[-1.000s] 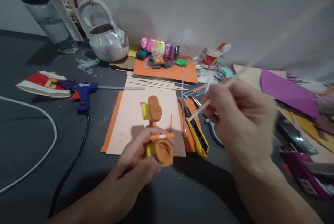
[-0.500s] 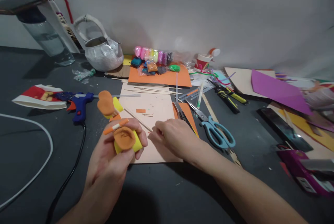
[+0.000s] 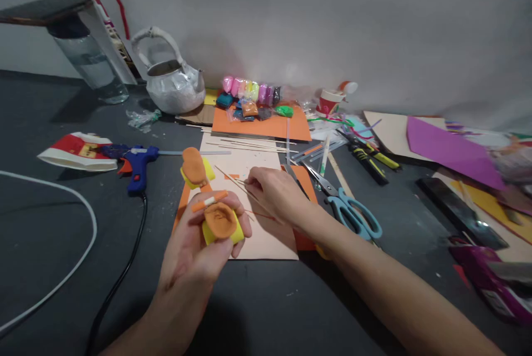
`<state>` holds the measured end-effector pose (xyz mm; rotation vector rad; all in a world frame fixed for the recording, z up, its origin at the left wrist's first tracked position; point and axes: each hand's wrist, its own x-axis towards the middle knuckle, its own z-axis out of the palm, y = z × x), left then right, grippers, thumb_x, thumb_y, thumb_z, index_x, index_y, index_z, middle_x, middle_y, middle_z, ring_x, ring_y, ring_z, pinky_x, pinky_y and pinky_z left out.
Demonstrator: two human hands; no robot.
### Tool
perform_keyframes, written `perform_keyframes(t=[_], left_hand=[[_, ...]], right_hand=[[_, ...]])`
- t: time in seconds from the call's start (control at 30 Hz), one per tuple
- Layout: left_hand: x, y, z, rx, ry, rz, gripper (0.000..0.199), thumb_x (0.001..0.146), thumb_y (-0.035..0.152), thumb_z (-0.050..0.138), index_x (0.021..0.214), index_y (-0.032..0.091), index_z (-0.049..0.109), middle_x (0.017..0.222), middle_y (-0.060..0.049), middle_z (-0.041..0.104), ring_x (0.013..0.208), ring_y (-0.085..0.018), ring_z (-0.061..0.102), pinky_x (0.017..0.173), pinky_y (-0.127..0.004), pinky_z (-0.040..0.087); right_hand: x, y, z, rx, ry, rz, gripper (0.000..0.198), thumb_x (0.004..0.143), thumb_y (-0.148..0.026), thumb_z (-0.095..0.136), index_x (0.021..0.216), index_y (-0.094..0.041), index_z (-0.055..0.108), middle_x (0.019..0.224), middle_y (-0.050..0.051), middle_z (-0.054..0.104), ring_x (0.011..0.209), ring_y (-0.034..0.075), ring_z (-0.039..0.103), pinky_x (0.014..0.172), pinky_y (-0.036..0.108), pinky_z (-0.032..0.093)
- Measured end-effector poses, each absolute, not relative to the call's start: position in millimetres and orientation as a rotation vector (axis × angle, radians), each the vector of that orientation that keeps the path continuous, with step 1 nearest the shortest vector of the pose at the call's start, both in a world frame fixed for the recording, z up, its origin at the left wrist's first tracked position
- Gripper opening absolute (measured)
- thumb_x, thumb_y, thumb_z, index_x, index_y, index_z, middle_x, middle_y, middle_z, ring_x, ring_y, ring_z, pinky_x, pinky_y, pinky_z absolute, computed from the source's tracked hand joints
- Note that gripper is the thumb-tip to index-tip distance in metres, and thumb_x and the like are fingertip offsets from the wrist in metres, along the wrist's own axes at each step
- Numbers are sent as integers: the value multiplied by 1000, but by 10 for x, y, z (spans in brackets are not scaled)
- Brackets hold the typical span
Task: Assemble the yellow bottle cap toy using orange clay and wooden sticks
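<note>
My left hand (image 3: pixel 187 262) is wrapped round a craft piece (image 3: pixel 220 221) of orange clay shaped like a shallow cup, backed with yellow. An orange strip with a white band lies across its top. A second orange clay piece (image 3: pixel 194 165) on yellow shows just beyond my fingers; I cannot tell if the two are joined. My right hand (image 3: pixel 276 192) is low over a pale sheet (image 3: pixel 266 248), its fingertips pinched at a short wooden stick piece (image 3: pixel 241 181). A longer thin stick (image 3: pixel 224 175) lies beside it. A small orange scrap (image 3: pixel 231 176) is partly covered.
A blue glue gun (image 3: pixel 139 168) lies left, its cord running toward me. Blue-handled scissors (image 3: pixel 353 215) and pliers (image 3: pixel 366 162) are on the right. Behind stand a silver kettle (image 3: pixel 174 87), a water bottle (image 3: pixel 89 62) and packets of coloured clay (image 3: pixel 251 93).
My right hand has moved forward over the sheet to the small stick pieces. My left hand still holds the craft piece. The whole view has shifted slightly, with things sitting further right.
</note>
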<state>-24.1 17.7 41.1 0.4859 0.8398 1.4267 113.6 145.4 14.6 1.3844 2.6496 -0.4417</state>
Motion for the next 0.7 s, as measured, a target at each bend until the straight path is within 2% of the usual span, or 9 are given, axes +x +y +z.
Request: perform_keyframes(t=[0.17,0.27,0.33,0.4,0.47,0.53,0.6,0.7], left_hand=[[-258,229,378,544,837,1356,16,69,11,71,79,21,66,67,2,67,55,-12,56,54,-25,43],[-269,213,326,520,854,1395,14,73,13,73,84,21,69,74,1,67,64,-13,59,59,-24,45],[-271,164,269,542,850,1378,16,74,18,77,88,21,71,80,-1,67,72,-15,61,63,-25,48],[-258,89,217,643,870,1355,24,76,29,81,96,21,71,88,-3,68,77,-17,62,66,-26,50],[-223,2,195,706,957,1383,29,85,38,77,110,25,68,95,-3,68,84,-18,62,72,-26,51],[-181,-72,204,720,1088,1318,30,95,38,68,123,31,62,101,-2,69,89,-17,62,77,-24,52],[-148,-112,223,854,1122,1268,29,100,37,62,128,32,59,108,-2,69,99,-18,64,83,-25,53],[-129,-118,223,1048,1095,1242,32,102,32,57,134,32,54,132,-4,62,120,-20,60,102,-29,50]], right_hand=[[1128,1463,134,1428,2691,-521,29,100,-38,64,119,-17,66,117,7,70,99,20,70,86,42,61],[1193,1422,260,1465,2797,-603,20,100,-34,64,104,-16,69,100,4,72,87,17,69,81,37,59],[1273,1326,424,1471,2912,-709,16,101,-25,60,92,-16,68,82,-1,69,76,14,65,74,31,56],[1367,1182,617,1427,3030,-874,19,103,-27,57,89,-19,67,79,-3,69,71,10,62,65,23,51],[1446,1033,789,1365,3139,-1035,18,102,-32,59,89,-22,67,80,-5,68,72,8,61,63,19,49],[1494,924,899,1247,3223,-1305,9,98,-29,66,92,-24,70,80,-7,67,69,6,59,60,18,46],[1509,876,939,1203,3226,-1350,3,95,-25,71,93,-23,71,79,-8,66,67,5,57,59,18,45],[1506,887,922,1243,3143,-1280,5,93,-26,73,90,-21,73,77,-7,65,67,5,57,58,19,43]])
